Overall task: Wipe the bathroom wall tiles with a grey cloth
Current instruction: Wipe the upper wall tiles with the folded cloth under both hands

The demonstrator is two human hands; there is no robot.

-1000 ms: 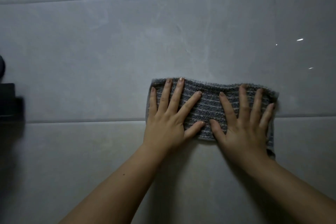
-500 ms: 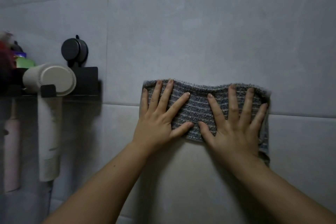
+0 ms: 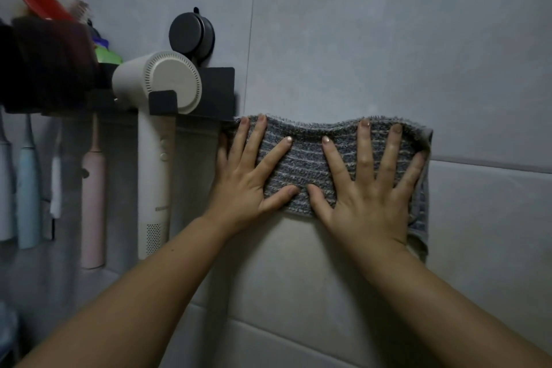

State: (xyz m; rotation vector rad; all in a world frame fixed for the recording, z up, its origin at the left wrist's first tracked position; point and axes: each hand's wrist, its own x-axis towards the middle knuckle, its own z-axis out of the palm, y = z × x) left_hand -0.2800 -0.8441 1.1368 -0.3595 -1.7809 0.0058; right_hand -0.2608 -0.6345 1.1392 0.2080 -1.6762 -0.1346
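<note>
Right now you are pressing 2 flat palms on the grey cloth: left hand and right hand, fingers straight and spread, clasping nothing. Under them the cloth is lying stretched against the wall tiles. Just left of your left hand, a black holder is carrying a hair dryer; 4 toothbrushes are hanging farther left.
</note>
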